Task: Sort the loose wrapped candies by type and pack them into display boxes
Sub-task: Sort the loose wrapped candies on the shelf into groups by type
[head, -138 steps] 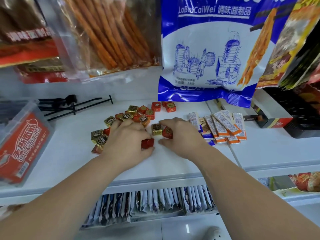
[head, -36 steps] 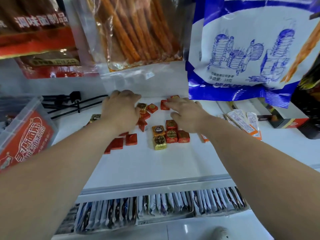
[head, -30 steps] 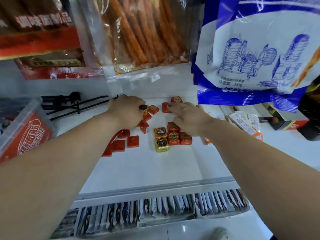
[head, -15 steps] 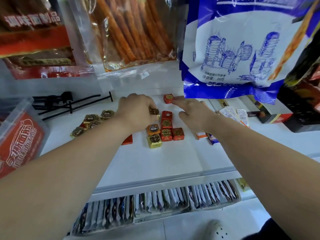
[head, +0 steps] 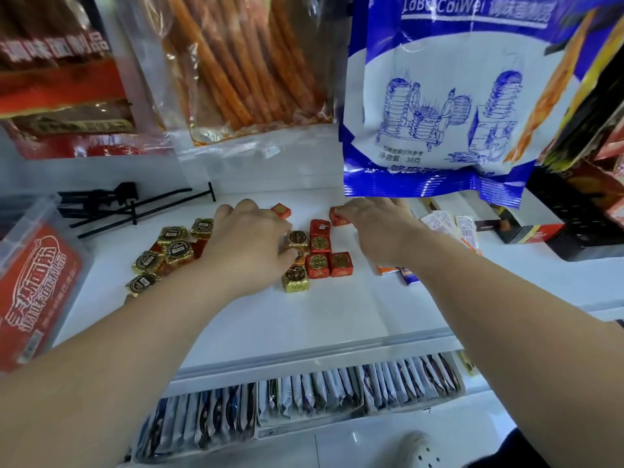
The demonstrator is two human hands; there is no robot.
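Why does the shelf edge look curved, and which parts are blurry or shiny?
Head view: the wide-angle lens bows the front edge of the white shelf; lettering atop the blue-and-white hanging snack bag is blurred, while the gold foil-wrapped square candies look sharp enough to show round labels; white glare streaks the clear plastic bag of orange sticks; shadows are faint.

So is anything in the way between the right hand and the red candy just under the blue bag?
No, nothing visible. The right hand has its fingertips right at the red candy, with no gap showing. The blue bag hangs just above, not between them.
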